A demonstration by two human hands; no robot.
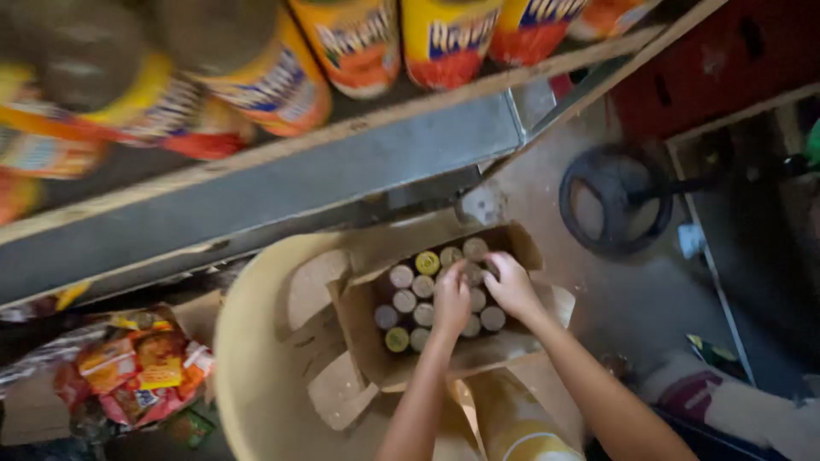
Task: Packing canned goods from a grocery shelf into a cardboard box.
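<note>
Concrete floor (547, 183) and a grey shelf edge (282, 192) frame the scene, with orange-and-yellow canisters (359, 43) lying in a row on the shelf above. At far left, bright snack packets (141, 363) sit in a heap on the floor. Beside them a round beige tub (248, 367) carries an open cardboard box (367, 341) packed with small upright cans (406, 300), lids up and touching one another. The left hand (451, 300) rests curled over cans near the middle; whether it grips one I cannot tell. The right hand (511, 286) closes over cans at the far corner. These look rigid, smooth-sided and fairly dense, so each is best pinched by the lid rim and lifted straight up. A black wheel (615, 201) lies further right.
</note>
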